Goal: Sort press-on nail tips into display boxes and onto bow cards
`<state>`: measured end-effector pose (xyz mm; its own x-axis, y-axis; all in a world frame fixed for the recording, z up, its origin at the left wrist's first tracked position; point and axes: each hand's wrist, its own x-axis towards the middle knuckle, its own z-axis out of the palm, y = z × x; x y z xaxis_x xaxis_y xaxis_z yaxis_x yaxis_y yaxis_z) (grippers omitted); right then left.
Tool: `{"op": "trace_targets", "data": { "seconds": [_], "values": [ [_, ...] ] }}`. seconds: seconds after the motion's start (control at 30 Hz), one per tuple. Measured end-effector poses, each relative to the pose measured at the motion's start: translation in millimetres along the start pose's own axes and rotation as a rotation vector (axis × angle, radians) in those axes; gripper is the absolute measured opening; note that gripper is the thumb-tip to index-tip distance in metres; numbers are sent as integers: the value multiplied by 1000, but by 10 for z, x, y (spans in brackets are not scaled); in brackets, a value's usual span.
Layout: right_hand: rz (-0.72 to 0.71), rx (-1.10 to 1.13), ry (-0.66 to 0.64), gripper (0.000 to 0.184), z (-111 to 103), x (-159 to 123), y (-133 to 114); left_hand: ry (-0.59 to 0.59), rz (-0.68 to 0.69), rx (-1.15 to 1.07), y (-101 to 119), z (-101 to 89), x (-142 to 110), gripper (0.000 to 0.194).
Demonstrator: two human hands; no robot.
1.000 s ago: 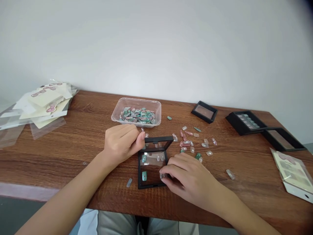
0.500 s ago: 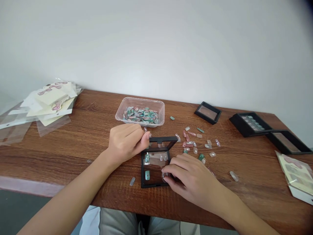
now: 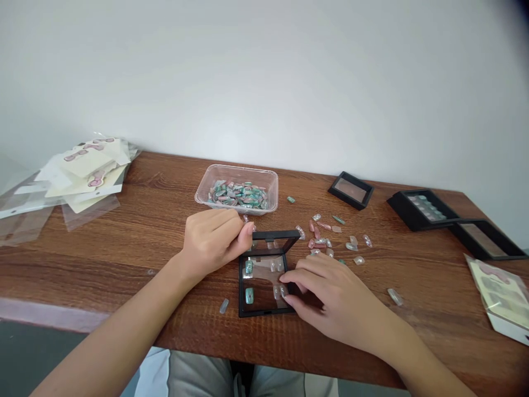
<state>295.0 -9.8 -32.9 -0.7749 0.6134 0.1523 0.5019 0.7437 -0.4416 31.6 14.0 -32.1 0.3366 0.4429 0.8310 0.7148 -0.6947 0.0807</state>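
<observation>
In the head view, the left hand point(image 3: 212, 240) holds up the lid point(image 3: 275, 236) of a black display case point(image 3: 241, 286), fingers point(image 3: 248, 230) curled together at its corner. The right hand point(image 3: 330, 295) touches a press-on nail point(image 3: 276, 292) inside; clamping cannot be confirmed. Set each nail square.

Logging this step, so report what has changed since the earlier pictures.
The right hand has drawn rightward across the black display box, uncovering a pale press-on nail inside it. The left hand stays on the box's raised lid, and the plastic tray of nails stays where it was.
</observation>
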Motion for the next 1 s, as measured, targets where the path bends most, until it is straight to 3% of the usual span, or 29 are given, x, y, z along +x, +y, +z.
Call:
{"op": "trace_targets", "data": {
  "seconds": [0.4,0.63,0.7,0.8,0.9,1.0],
  "values": [
    [-8,-20,-65,9,-2,35,-8,-15,3,29,4,-20,28,38],
    [47,14,106,13,-216,-23,59,-15,3,25,-1,-15,13,38],
    [122,13,214,12,-349,-78,138,-15,4,21,-2,-15,9,38],
    [355,-7,336,17,-539,-181,298,-19,10,11,-1,-17,6,38],
    [542,-40,284,22,-663,-293,464,-18,13,2,0,-25,8,37],
    [641,-69,186,23,-714,-408,587,-24,14,-3,3,-36,13,36]
  ]
}}
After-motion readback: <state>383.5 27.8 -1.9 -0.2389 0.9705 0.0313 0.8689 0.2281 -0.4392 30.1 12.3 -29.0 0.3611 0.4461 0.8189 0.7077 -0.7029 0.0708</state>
